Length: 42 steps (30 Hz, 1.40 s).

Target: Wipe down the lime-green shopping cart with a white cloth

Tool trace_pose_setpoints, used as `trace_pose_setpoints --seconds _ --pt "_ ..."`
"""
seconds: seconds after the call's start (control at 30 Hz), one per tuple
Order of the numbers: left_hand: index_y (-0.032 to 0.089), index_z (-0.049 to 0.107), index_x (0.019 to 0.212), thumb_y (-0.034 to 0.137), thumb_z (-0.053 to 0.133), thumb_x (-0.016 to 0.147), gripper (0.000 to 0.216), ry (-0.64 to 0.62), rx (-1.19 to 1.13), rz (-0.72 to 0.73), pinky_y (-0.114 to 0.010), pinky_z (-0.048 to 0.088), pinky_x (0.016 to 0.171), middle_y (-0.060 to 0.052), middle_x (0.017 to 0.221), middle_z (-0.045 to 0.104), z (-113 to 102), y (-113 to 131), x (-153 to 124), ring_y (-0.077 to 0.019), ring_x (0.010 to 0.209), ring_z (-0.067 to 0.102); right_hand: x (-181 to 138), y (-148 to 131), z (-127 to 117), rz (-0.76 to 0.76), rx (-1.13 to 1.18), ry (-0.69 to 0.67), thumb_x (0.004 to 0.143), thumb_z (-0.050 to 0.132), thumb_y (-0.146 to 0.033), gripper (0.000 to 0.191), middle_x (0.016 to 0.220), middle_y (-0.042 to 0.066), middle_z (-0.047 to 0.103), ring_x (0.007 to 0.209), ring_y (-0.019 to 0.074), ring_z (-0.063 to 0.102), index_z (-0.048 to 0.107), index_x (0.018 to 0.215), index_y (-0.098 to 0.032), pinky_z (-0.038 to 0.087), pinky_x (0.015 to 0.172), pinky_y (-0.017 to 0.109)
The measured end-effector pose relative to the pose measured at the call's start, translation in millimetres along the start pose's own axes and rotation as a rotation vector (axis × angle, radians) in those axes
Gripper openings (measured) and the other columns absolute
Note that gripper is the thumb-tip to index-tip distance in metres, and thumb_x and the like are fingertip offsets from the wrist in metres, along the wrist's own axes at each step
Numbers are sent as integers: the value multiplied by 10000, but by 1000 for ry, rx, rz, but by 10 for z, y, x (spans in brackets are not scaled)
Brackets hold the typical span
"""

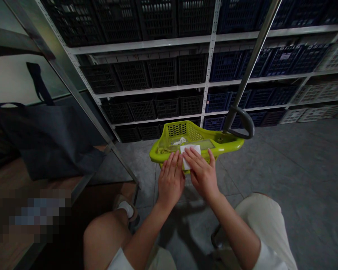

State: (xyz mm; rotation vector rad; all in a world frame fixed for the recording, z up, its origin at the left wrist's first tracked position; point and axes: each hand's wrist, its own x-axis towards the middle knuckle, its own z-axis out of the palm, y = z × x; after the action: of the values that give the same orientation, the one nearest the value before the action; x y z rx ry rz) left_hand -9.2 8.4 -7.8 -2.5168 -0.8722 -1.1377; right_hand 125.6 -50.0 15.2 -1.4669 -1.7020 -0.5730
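Note:
Both my hands reach forward over a yellow-green plastic basket (233, 145) with perforated walls. Under the fingers of my right hand (205, 178) lies a small folded white tissue or cloth (196, 148), pressed flat against the near rim. That hand's fingers are stretched out, the little finger spread to the side. My left hand (171, 182) rests beside it with fingers extended on the rim, their tips at the tissue's left edge. Inside the basket is a crumpled white piece (181, 141). A metal pole (255, 54) with a grey loop handle (250, 122) rises from the basket's right end.
Behind stands a white metal rack (157, 91) holding black crates (162, 73), blue crates (225, 65) and pale crates (312, 92). To the left, a dark bag (53, 138) sits on a wooden-topped table (8, 168) with a metal frame. Grey floor (298, 165) extends to the right.

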Motion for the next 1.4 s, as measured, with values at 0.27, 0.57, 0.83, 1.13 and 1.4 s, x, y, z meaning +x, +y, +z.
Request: trace_pose_setpoints --seconds 0.27,0.57,0.83,1.13,1.4 --pt "163 171 1599 92 471 932 735 5 -25 -8 -481 361 1185 -133 1567 446 4 22 11 -269 1470 390 -214 606 -127 279 -143 314 888 412 -97 545 1376 54 651 1322 224 575 589 1368 -284 158 1229 542" --pt "153 221 1586 130 474 936 698 18 -20 -6 -489 366 1188 -149 1550 465 16 11 -1 -279 1474 382 -90 29 -3 -40 -48 -24 925 391 -86 577 1471 54 566 1414 168 469 455 1477 -244 18 1272 472" --pt "144 216 1585 93 478 923 714 17 -24 -18 -499 363 1186 -148 1558 454 3 54 16 -287 1467 394 -344 671 -121 321 -157 297 915 388 -116 565 1443 74 595 1388 234 506 513 1441 -281 102 1232 578" --pt "141 233 1580 123 488 923 706 29 -24 -12 -486 358 1187 -158 1548 465 36 22 2 -286 1474 381 -316 181 158 -39 -99 51 934 372 -82 633 1451 58 586 1402 173 485 367 1534 -279 -25 1258 508" --pt "143 230 1581 115 504 926 711 38 -24 -47 -499 352 1187 -151 1559 452 59 79 2 -290 1480 368 -500 472 338 189 -159 417 930 356 -65 608 1463 115 563 1446 207 418 432 1508 -236 82 1252 523"
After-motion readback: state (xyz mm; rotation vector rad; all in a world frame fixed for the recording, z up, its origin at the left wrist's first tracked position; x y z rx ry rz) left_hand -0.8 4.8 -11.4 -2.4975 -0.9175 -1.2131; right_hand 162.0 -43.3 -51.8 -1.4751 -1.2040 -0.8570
